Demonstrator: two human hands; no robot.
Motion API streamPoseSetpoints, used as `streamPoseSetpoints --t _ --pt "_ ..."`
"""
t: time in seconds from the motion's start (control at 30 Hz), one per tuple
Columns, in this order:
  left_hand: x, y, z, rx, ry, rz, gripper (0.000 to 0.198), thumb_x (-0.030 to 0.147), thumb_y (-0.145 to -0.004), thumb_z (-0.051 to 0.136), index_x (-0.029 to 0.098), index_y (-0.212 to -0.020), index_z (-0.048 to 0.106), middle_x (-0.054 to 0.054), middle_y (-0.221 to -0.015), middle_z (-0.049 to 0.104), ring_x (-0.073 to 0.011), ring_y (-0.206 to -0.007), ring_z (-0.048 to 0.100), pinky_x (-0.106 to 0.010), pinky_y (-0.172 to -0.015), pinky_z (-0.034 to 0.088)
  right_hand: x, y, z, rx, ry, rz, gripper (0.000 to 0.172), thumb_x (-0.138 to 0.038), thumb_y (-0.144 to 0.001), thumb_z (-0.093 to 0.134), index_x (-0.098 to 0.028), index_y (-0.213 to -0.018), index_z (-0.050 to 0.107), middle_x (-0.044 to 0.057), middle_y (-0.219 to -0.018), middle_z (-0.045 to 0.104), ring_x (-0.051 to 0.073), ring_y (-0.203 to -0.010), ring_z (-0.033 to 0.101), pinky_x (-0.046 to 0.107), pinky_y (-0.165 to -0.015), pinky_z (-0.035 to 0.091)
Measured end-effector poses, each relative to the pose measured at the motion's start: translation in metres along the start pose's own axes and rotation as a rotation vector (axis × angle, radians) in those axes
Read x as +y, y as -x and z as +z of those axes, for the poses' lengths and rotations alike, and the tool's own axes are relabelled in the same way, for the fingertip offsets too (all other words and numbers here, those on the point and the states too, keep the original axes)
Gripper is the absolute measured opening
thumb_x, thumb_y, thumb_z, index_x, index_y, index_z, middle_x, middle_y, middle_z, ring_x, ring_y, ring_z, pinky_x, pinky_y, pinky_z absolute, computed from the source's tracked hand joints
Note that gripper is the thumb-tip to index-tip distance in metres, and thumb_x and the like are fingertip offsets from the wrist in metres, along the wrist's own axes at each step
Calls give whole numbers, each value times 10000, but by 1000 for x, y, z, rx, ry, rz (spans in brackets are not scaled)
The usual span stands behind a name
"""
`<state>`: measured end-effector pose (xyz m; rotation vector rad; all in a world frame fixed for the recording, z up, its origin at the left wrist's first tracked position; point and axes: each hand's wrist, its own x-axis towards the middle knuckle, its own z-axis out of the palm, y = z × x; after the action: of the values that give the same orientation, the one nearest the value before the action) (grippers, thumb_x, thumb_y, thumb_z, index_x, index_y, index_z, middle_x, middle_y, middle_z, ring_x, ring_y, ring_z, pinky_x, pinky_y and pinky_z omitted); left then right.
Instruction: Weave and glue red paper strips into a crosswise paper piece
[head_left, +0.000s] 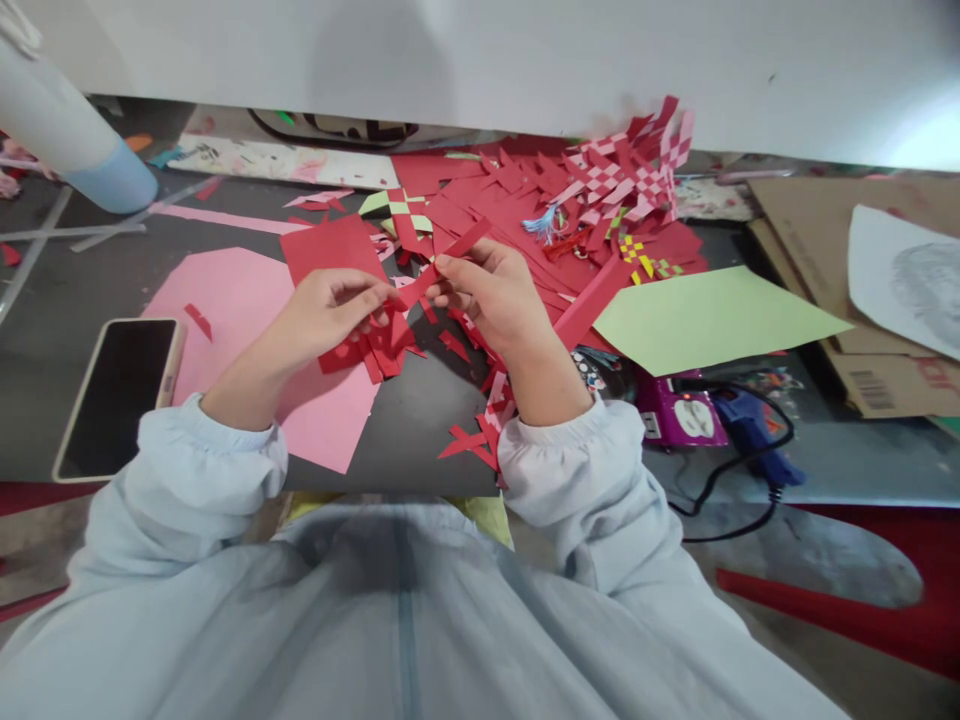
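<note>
Between my two hands a narrow red paper strip (466,240) is held above the table. My left hand (334,305) pinches its lower left end, fingers closed. The thumb and fingers of my right hand (491,295) grip it nearer the upper right end. Under my left hand lie a red paper sheet (330,245) and several cut red pieces (379,350). These rest partly on a large pink paper sheet (232,280). Small red scraps (472,440) are scattered below and beside my right hand.
A heap of red and pink woven paper strips (622,180) lies at the back. Right are a green paper sheet (720,320), a blue glue gun (757,435) with a black cord, and cardboard (795,230). Left are a phone (120,400) and a white-blue bottle (75,120).
</note>
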<state>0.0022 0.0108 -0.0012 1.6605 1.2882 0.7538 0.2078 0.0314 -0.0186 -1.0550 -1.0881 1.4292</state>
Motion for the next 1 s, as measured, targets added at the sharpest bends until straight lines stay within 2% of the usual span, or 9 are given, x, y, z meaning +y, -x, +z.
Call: streamPoseSetpoints --t 0.1,0.2,0.4,0.53,0.63,0.73,0.83,0.9,1.0 --pt "1 0 1 -30 63 47 452 608 -858 680 165 -931 721 -57 -857 749 -158 -757 685 -274 -722 539 4 0 3 -20 -41 -33 262 -318 -717 849 -202 -792 626 -52 -676 669 82 -581 667 200 -581 591" --pt "3 1 1 -80 118 78 469 614 -788 751 163 -913 720 -55 -850 745 -167 -776 694 -277 -740 547 7 2 8 -52 -58 -36 234 -279 -699 845 -200 -766 635 -64 -636 660 75 -553 646 203 -574 592" --pt "6 1 -5 -74 78 49 228 378 -740 803 187 -841 729 -30 -834 749 -157 -768 694 -258 -715 530 11 6 15 -132 -45 -67 309 -348 -676 856 -207 -769 597 -63 -646 650 95 -599 671 240 -628 612" --pt "5 1 -17 -58 -38 38 157 332 -733 802 198 -764 726 -1 -742 716 -142 -696 648 -256 -655 487 8 8 12 -219 35 -65 386 -442 -712 843 -221 -847 557 -23 -767 683 127 -709 716 267 -671 612" --pt "0 -2 -28 65 43 87 129 311 -741 813 206 -743 736 4 -710 695 -126 -665 602 -266 -639 457 3 9 8 -220 100 -77 347 -469 -794 777 -227 -871 540 7 -857 686 128 -771 716 262 -674 593" --pt "-4 -10 -34 358 248 205 78 235 -716 812 217 -716 737 17 -641 659 -117 -627 580 -270 -617 444 -2 9 4 -195 126 -90 285 -442 -840 731 -230 -871 543 6 -857 668 109 -723 686 246 -625 562" --pt "-2 -18 -35 597 438 219 171 236 -663 810 214 -611 649 42 -537 563 -110 -534 545 -271 -555 435 -3 8 2 -179 146 -82 243 -406 -852 713 -232 -841 544 -6 -795 645 93 -643 635 237 -570 527" --pt "2 -19 -35 635 549 216 265 254 -628 836 207 -566 583 47 -525 531 -100 -525 526 -262 -544 436 -3 8 2 -185 164 -69 218 -377 -847 710 -232 -825 548 -11 -765 641 89 -612 606 235 -548 507" --pt "3 -14 -39 532 674 185 267 247 -606 862 198 -575 602 41 -551 532 -101 -554 535 -261 -565 454 -1 7 1 -217 200 -46 167 -321 -826 703 -227 -817 565 -10 -747 653 87 -581 570 238 -527 477"
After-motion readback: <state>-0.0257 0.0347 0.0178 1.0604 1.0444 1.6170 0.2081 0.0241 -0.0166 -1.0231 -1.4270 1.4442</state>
